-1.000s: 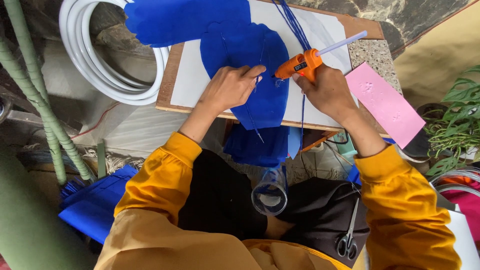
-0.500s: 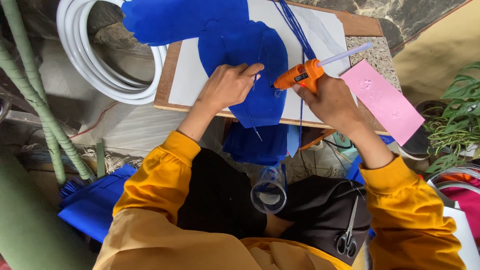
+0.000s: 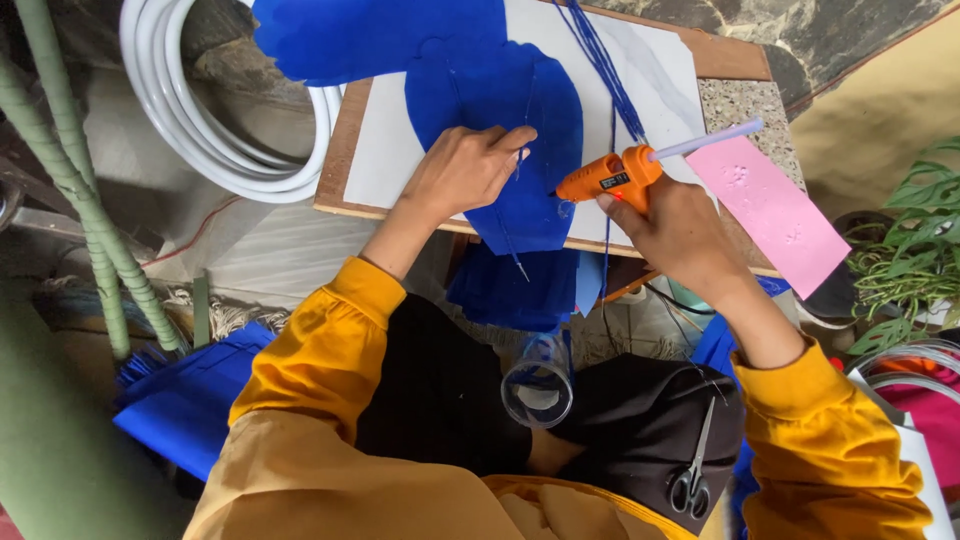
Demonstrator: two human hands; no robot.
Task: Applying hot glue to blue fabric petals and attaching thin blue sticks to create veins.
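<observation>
Blue felt (image 3: 520,150), soft and matte, spread on white board (image 3: 400,150); edge overhanging. Left hand (image 3: 465,170) pressed flat on felt, fingers curled, grasping nothing. Right hand (image 3: 680,235) clenched around orange glue gun (image 3: 610,177), nozzle at felt edge. Risks: hot glue dripping onto left fingers, felt shifting under pressure. Nearby: pink sheet (image 3: 775,210), glass (image 3: 538,385), scissors (image 3: 692,480), white tubing coil (image 3: 215,140).

I see a white-topped wooden board (image 3: 350,160) over rough stone ground (image 3: 840,30), coiled white hose (image 3: 190,120) beside it, green plant (image 3: 915,250) at the right.
</observation>
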